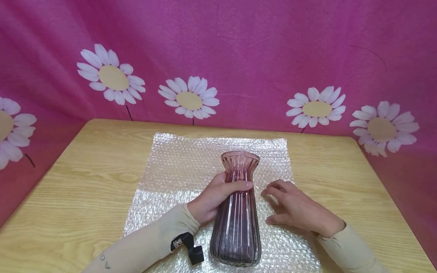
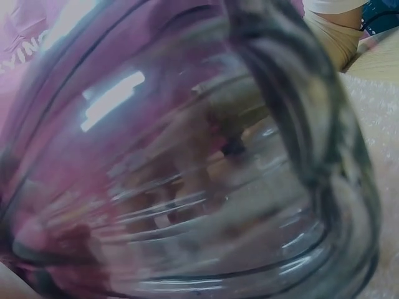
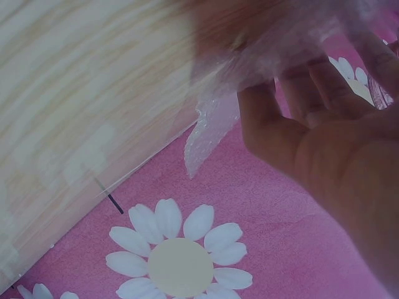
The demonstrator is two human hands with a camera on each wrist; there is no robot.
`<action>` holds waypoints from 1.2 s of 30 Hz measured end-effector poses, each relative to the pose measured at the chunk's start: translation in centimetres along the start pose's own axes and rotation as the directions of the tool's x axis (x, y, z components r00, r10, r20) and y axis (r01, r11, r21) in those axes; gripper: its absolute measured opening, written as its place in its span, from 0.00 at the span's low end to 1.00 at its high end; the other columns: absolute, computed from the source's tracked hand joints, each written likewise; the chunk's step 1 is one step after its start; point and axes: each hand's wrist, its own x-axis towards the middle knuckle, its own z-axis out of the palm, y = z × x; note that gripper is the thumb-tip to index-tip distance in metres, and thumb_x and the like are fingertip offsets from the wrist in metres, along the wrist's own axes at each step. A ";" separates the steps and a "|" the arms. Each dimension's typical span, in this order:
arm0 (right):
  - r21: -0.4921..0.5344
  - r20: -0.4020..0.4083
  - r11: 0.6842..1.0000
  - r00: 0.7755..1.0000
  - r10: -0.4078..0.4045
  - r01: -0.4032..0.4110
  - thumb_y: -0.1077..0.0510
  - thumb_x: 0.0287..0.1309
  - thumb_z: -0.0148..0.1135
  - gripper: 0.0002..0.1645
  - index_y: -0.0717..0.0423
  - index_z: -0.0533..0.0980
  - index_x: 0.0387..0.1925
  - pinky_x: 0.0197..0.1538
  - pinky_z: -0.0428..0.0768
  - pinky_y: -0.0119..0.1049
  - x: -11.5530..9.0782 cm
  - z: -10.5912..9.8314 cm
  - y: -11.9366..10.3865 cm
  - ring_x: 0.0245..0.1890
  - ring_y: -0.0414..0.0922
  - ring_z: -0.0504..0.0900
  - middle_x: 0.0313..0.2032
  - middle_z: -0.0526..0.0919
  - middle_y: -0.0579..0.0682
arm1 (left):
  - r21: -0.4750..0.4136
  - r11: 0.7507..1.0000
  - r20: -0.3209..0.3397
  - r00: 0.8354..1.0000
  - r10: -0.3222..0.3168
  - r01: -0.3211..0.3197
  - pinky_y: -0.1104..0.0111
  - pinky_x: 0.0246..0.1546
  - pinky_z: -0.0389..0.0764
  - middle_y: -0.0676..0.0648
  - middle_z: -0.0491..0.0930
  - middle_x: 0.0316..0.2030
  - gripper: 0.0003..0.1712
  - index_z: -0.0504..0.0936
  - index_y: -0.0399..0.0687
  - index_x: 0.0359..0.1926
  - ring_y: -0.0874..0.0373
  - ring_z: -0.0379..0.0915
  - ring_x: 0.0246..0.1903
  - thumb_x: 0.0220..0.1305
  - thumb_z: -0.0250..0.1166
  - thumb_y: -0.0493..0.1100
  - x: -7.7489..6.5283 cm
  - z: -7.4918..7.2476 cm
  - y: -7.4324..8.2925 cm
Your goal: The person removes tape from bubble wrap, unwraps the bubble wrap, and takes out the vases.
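A purple-tinted ribbed glass vase [image 1: 237, 227] with a flared rim leans over the bubble wrap, mouth pointing away from me. My left hand [image 1: 213, 195] grips it just below the neck, thumb across the front; its other fingers are hidden behind the glass. In the left wrist view the vase body [image 2: 187, 187] fills most of the picture. To the right of the vase, apart from it, my right hand [image 1: 300, 208] has loosely bent, spread fingers over the bubble wrap [image 1: 181, 163]. The right wrist view shows those fingers [image 3: 330, 87] close to the wrap's edge [image 3: 215, 124]; contact is unclear.
The bubble wrap lies flat on a light wooden table [image 1: 92, 170]. A pink cloth [image 1: 246, 49] printed with white daisies hangs behind and beside the table. A black strap with a small block [image 1: 194, 254] is on my left wrist.
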 end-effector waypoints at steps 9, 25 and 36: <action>0.006 0.008 1.000 1.000 0.016 -0.016 0.40 0.49 0.79 0.37 0.45 0.79 0.60 0.61 0.84 0.54 0.1 0.0 0.0 0.58 0.49 0.78 0.60 0.79 0.50 | 0.009 1.000 -0.017 1.000 0.008 -0.008 0.64 0.43 0.90 0.48 0.82 0.40 0.29 0.69 0.40 0.60 0.56 0.84 0.35 0.60 0.69 0.39 -0.1 0.2 0.0; 0.017 0.021 1.000 0.999 0.025 -0.025 0.39 0.49 0.79 0.36 0.44 0.79 0.59 0.60 0.84 0.54 0.1 0.0 0.1 0.58 0.49 0.78 0.60 0.79 0.49 | 0.019 0.999 -0.006 1.000 0.027 -0.027 0.63 0.40 0.90 0.47 0.81 0.41 0.32 0.68 0.42 0.63 0.56 0.83 0.34 0.59 0.70 0.40 -0.8 0.9 0.2; 0.015 0.020 1.000 1.000 0.023 -0.023 0.38 0.49 0.79 0.39 0.46 0.79 0.61 0.61 0.84 0.54 0.1 -0.1 0.0 0.58 0.49 0.78 0.60 0.79 0.51 | 0.049 0.998 -0.010 1.000 0.029 -0.028 0.64 0.39 0.90 0.47 0.81 0.41 0.33 0.67 0.42 0.63 0.56 0.83 0.34 0.58 0.70 0.40 -1.0 1.1 0.5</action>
